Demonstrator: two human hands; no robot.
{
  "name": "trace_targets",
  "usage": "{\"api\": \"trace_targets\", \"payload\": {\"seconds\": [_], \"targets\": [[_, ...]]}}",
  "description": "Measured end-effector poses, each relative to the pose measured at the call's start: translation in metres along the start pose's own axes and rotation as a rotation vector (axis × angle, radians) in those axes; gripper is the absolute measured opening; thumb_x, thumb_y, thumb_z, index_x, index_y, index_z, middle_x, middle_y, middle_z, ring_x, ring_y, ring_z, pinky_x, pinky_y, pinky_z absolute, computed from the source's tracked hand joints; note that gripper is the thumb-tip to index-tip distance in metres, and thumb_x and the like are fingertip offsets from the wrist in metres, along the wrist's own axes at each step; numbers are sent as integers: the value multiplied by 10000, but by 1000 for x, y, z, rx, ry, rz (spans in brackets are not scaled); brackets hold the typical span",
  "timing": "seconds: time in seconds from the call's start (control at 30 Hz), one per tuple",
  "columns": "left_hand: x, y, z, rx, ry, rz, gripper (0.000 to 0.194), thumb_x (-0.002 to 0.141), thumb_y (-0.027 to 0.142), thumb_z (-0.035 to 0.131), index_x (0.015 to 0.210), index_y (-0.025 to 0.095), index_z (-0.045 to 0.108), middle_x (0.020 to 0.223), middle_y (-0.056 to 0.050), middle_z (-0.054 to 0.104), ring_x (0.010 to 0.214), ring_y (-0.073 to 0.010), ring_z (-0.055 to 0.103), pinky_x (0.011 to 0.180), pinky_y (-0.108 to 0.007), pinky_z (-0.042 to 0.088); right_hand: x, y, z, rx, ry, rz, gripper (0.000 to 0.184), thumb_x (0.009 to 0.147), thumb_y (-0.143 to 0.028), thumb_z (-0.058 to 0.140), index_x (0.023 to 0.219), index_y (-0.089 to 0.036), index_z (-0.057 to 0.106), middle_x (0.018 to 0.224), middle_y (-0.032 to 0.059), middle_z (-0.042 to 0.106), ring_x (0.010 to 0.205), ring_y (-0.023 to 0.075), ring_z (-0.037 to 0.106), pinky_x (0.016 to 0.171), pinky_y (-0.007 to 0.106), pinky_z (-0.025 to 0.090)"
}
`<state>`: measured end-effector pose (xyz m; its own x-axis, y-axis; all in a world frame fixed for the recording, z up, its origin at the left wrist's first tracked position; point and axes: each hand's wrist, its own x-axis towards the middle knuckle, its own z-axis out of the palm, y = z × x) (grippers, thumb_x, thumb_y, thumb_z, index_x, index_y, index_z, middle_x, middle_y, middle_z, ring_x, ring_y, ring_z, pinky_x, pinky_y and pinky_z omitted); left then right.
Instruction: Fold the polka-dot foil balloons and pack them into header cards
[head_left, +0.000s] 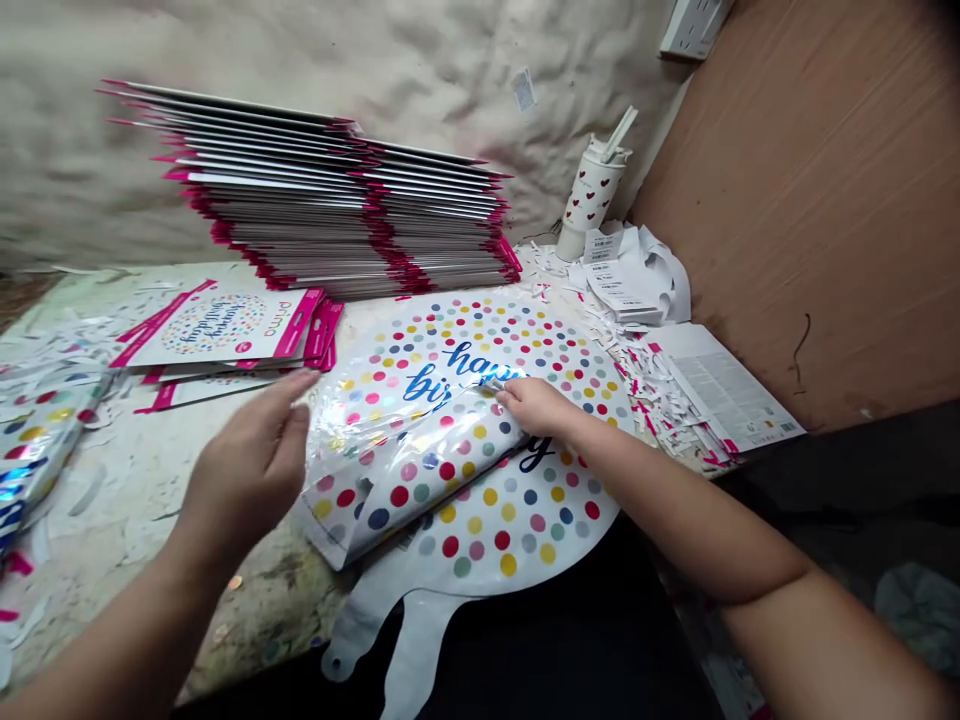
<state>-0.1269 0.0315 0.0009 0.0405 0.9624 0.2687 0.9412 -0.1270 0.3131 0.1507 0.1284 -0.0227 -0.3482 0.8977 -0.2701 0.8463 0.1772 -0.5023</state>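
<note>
From our head cam we're looking down at a polka-dot foil balloon (517, 535) lying flat on a rough, scrappy bench (142, 530), with "happy bi…" showing in blue and its tail tabs hanging past the bench edge. On top lies a fat fold of dotted foil (420, 470); we can't tell if it's the balloon's own edge or a second one. Our right hand (536, 405) sits on the fold's top edge, fingers bunched narrow and pinching the foil. Our left hand (247, 470) hovers just off the fold's left end, fingers open and loosely spread, holding nothing. We'd call this mid-fold, and the crease looks like it needs flattening along its length. Behind rises a tall stack of cards with pink tabs (322, 200), with a few loose cards (217, 335) to the left. More foil packs (45, 450) sit at the far left, and paper offcuts (645, 380) lie right, near a printed sheet (720, 390) and a heart-print tumbler (596, 185).
</note>
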Motion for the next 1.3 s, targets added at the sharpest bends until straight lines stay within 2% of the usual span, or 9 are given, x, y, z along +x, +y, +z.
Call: {"api": "trace_targets", "payload": {"seconds": [0.07, 0.13, 0.33, 0.43, 0.63, 0.83, 0.97, 1.17, 1.3], "targets": [[-17, 27, 7, -8, 157, 186, 513, 903, 266, 332, 1406, 312, 243, 1444, 0, 349, 1282, -224, 382, 1076, -433, 307, 3, -3, -1, -39, 2, 32, 325, 902, -357, 379, 780, -179, 622, 802, 91, 654, 650, 197, 594, 554, 306, 451], [-40, 50, 30, 33, 6, 458, 587, 893, 296, 360, 1441, 232, 156, 1429, -91, 370, 1295, -263, 362, 1043, -447, 344, 2, -4, -1, -78, 11, 47, 322, 902, -354, 387, 785, -180, 631, 802, 92, 665, 664, 202, 607, 570, 309, 466], [-76, 60, 83, 180, -200, 464, 701, 863, 494, 384, 1411, 83, 240, 1412, -191, 352, 1304, -317, 327, 1004, -463, 365, -20, -23, 29, -223, 265, -180, 433, 948, -333, 264, 1294, -123, 419, 1265, 180, 519, 1155, 296, 481, 939, 476, 384], [-74, 55, 81, 175, -195, 467, 712, 858, 514, 379, 1410, 85, 244, 1421, -193, 332, 1316, -310, 305, 1023, -459, 341, -22, -24, 45, -293, 157, -502, 545, 931, -460, 272, 1385, -161, 313, 1449, 101, 319, 1340, 268, 254, 1094, 516, 156], [-71, 55, 74, 125, -267, 451, 734, 861, 518, 375, 1438, 127, 145, 1462, -166, 243, 1341, -292, 249, 1049, -457, 306, -29, 10, 20, -298, 69, -431, 756, 838, -558, 424, 1424, -126, 219, 1488, 153, 181, 1374, 296, 141, 1086, 530, 161], [-58, 59, 66, 142, -284, 472, 648, 856, 468, 393, 1366, 71, 342, 1400, -183, 363, 1293, -295, 350, 1024, -462, 355, -64, 14, 22, -473, 362, -815, 283, 887, -101, 373, 1027, -136, 615, 1028, 129, 665, 1113, 241, 549, 1076, 538, 216], [-46, 65, 58, 186, -266, 327, 472, 778, 206, 458, 1222, 69, 536, 1286, -183, 516, 1213, -300, 463, 1007, -438, 393, -100, 9, 30, -368, 521, -1129, 264, 862, -142, 497, 1101, -223, 573, 1037, 62, 663, 1129, 207, 537, 1101, 455, 260], [-33, 58, 67, -140, -351, 492, 497, 830, 178, 410, 1326, 169, 439, 1377, -88, 434, 1254, -212, 426, 1017, -342, 401, -103, 57, 34, 17, 472, -416, 1002, 750, -344, 638, 1442, -202, -72, 1500, 154, 130, 1376, 278, 133, 1066, 488, 297], [-28, 58, 80, -207, -435, 741, 517, 883, 144, 345, 1384, 269, 322, 1435, -36, 348, 1328, -199, 303, 1075, -403, 313, -96, 63, 37, -135, 355, -783, 723, 832, -208, 522, 1440, -154, 135, 1434, 158, 325, 1359, 234, 217, 1089, 472, 247]]}}
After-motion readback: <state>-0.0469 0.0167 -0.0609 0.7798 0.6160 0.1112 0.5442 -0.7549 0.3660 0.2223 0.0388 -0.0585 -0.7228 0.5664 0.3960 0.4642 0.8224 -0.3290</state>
